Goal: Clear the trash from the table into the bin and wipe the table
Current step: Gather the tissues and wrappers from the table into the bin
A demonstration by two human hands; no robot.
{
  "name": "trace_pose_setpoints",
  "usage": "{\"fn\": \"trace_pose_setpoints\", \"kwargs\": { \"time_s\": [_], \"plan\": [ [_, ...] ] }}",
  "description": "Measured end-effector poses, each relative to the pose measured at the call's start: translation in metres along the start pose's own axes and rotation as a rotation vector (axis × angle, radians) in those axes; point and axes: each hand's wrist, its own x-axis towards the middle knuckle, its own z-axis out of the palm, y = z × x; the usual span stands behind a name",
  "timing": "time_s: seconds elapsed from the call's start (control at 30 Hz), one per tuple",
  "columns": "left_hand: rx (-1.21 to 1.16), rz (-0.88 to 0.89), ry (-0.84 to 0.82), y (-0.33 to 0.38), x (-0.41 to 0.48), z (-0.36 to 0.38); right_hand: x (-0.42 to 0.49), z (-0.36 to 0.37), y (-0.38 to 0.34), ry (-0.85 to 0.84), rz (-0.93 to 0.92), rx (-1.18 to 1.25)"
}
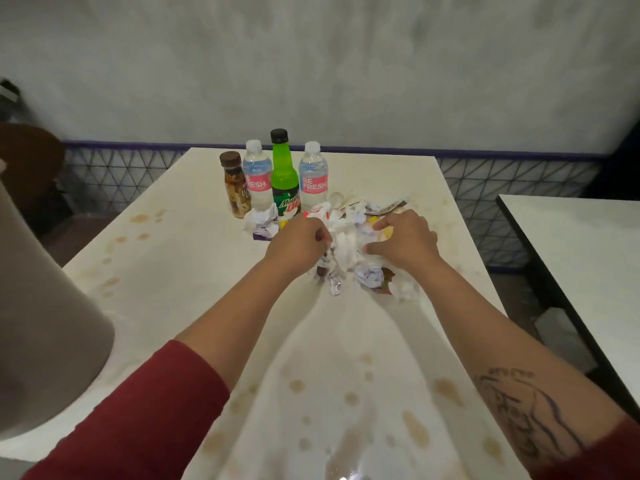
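A heap of crumpled white paper and wrappers (346,237) lies in the middle of the stained white table (180,271). My left hand (299,242) is closed on the left side of the heap, fingers curled into the paper. On the heap's right side my right hand (403,239) presses down with its fingers bent over the trash. A crumpled ball (261,220) lies to the left of the heap. A foil wrapper (334,284) and another paper ball (370,277) lie on the near side. No bin that I can identify is in view.
Four bottles stand behind the heap: a brown one (235,188), two water bottles (257,178) (313,174) and a green soda bottle (284,174). Brown spill stains (349,398) dot the table. A second table (581,258) stands right; a large pale object (45,323) fills the left.
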Motion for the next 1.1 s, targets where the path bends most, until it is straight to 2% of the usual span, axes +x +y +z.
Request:
{"fn": "trace_pose_setpoints", "kwargs": {
  "time_s": [0.17, 0.53, 0.77, 0.93, 1.1],
  "plan": [
    [-0.049, 0.019, -0.045, -0.008, -0.001, 0.013, -0.014, 0.021, 0.005, -0.035, -0.063, -0.202],
    [-0.067, 0.032, -0.080, -0.017, -0.007, 0.020, -0.025, 0.038, 0.007, 0.126, -0.165, -0.333],
    [-0.154, 0.047, -0.060, -0.024, -0.006, 0.024, -0.027, 0.030, 0.001, 0.480, -0.258, -0.125],
    [-0.248, 0.054, -0.033, -0.024, -0.003, 0.023, -0.036, 0.017, -0.011, 0.564, -0.260, 0.119],
    [-0.387, 0.027, 0.005, -0.023, 0.000, 0.018, -0.047, 0.016, -0.028, 0.574, -0.296, 0.442]
  ]
}}
